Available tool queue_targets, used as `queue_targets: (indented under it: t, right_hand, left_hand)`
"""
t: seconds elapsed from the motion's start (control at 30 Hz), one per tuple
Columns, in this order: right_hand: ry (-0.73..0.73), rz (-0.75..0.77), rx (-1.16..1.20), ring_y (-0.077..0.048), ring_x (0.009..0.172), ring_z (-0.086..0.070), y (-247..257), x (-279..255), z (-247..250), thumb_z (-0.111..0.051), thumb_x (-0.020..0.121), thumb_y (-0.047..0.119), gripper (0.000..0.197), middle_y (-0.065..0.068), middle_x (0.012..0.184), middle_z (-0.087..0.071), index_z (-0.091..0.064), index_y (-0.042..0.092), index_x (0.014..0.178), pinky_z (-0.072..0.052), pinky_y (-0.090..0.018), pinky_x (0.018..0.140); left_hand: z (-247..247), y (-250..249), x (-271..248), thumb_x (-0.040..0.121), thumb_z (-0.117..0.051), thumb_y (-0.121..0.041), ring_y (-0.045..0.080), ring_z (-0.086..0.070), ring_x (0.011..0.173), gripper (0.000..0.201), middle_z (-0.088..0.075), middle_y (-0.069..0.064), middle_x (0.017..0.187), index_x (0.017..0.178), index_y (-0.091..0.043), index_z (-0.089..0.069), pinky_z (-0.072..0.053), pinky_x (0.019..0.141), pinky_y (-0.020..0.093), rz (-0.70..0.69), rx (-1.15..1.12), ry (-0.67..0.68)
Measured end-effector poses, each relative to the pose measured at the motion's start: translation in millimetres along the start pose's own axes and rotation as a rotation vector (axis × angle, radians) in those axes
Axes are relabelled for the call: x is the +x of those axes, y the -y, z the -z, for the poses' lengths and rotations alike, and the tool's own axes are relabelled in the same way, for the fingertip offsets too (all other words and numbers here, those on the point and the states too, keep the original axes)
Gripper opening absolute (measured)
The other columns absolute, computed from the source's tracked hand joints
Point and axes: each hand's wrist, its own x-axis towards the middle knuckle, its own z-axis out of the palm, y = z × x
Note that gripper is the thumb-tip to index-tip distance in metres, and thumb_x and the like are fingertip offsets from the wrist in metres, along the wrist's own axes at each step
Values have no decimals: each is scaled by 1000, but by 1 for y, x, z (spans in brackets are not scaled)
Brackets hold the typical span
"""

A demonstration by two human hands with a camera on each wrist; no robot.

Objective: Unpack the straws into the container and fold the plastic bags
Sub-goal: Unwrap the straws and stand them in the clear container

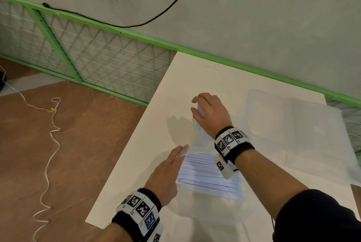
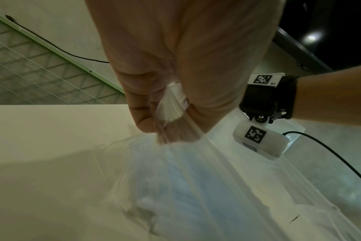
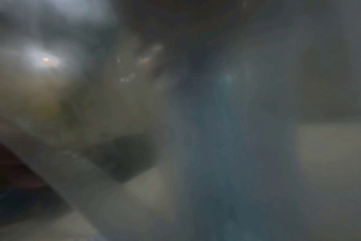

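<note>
- The left hand (image 1: 166, 173) reaches over the near part of the white table (image 1: 148, 124), and its fingers (image 2: 142, 104) pinch the top edge of a clear plastic bag (image 2: 175, 163).
- The bag lies on the table between the two hands, and a bundle of white straws (image 1: 203, 175) lies flat inside it, seen through the film.
- The right hand (image 1: 211, 114) is farther out on the table, wrist crossing above the straws; its curled fingers hold another part of the same bag's mouth.
- The right wrist view is blurred and dim, with film close to the lens, so no detail of that grip can be read there.
- A clear container (image 1: 293, 124) sits on the table to the right of the hands, near the far edge, apart from the bag.
- Both wrists wear black bands (image 1: 140, 210) with black-and-white square markers.
- A green mesh fence (image 1: 88, 54) runs behind the table, and a white cord (image 1: 50, 134) snakes over the brown floor at left.
</note>
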Motion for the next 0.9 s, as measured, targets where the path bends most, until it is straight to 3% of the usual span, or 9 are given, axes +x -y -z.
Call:
queue_targets:
  t: [0.13,0.27,0.37,0.5,0.6,0.7,0.8,0.9]
  right_hand:
    - [5,56,-5,-33,78,-58,-2,1,-2,-64,85,15,14,-10,95,-64,-67,6,95,-53,-38,73]
    - [25,49,22,-33,74,-58,0,2,0,-49,92,17,22,-11,91,-64,-68,5,94,-50,-34,72]
    - [29,-87,136,-31,86,-59,2,7,10,-53,96,14,17,-10,100,-65,-66,6,104,-40,-26,79]
    - [-19,-230,223,-23,102,-59,-4,18,30,-50,100,15,22,-8,113,-66,-61,7,118,-39,-24,86]
    - [154,-221,133,-32,119,-51,-9,10,26,-51,101,24,34,-11,132,-58,-57,7,129,-34,-30,100]
    - [216,-198,87,-27,132,-40,-13,-2,22,-55,96,43,52,-8,144,-47,-50,11,137,-30,-35,111]
    - [189,-132,41,-23,133,-40,-14,-6,20,-58,90,53,61,-5,145,-47,-50,16,137,-34,-37,110]
    - [144,-87,51,-22,125,-48,-13,-4,18,-63,89,49,52,-2,134,-56,-56,18,130,-41,-36,104]
  left_hand:
    - [0,0,2,74,-43,16,12,-39,136,105,-3,-22,159,154,-39,-3,-41,106,28,0,13,8]
    - [1,-2,2,73,-42,17,12,-41,134,105,-3,-22,159,154,-37,-4,-42,103,25,-6,20,12]
    - [2,-2,2,73,-43,17,10,-38,136,105,-2,-22,159,154,-37,-3,-40,105,24,-10,20,7]
    - [2,-3,1,74,-45,17,8,-33,140,104,-1,-23,159,154,-36,-4,-38,108,24,-10,13,2]
    - [3,-4,1,73,-44,16,10,-37,138,104,-1,-23,159,153,-37,-4,-40,106,24,-6,15,2]
    - [3,-5,2,73,-42,16,9,-37,137,104,0,-22,159,154,-37,-4,-41,103,23,-8,24,0]
    - [2,-6,1,74,-43,16,6,-33,139,102,-1,-22,159,154,-35,-4,-38,103,17,-4,22,-11]
    - [1,-5,0,73,-43,16,6,-35,138,103,-2,-23,159,154,-35,-6,-40,103,19,-10,17,-7]
